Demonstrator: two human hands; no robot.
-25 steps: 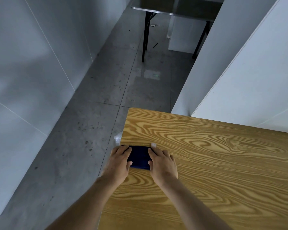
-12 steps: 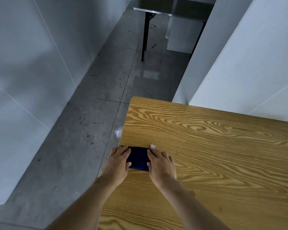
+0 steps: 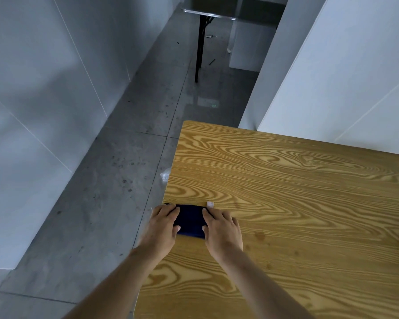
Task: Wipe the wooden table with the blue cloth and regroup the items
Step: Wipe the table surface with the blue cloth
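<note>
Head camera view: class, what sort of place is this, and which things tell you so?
Probably a bare workroom or unfinished office, not a home: a stained concrete floor, plain white panel walls, and a black-legged folding table standing beyond the wooden table.

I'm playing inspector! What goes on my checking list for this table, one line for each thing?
Surface: wooden table, bare grain with a few darker spots; I cannot tell whether they are stains.
Job's things: folded blue cloth lies flat by the table's left edge; no items to regroup in view.
Clutter: small white scrap at the cloth's far right corner; pale crumpled thing on the floor beside the table edge.
Hands: left hand and right hand press flat on the cloth's two ends.
Cables: nothing seen.
Surroundings: grey speckled floor, white walls, and a dark table with black legs farther off.
</note>
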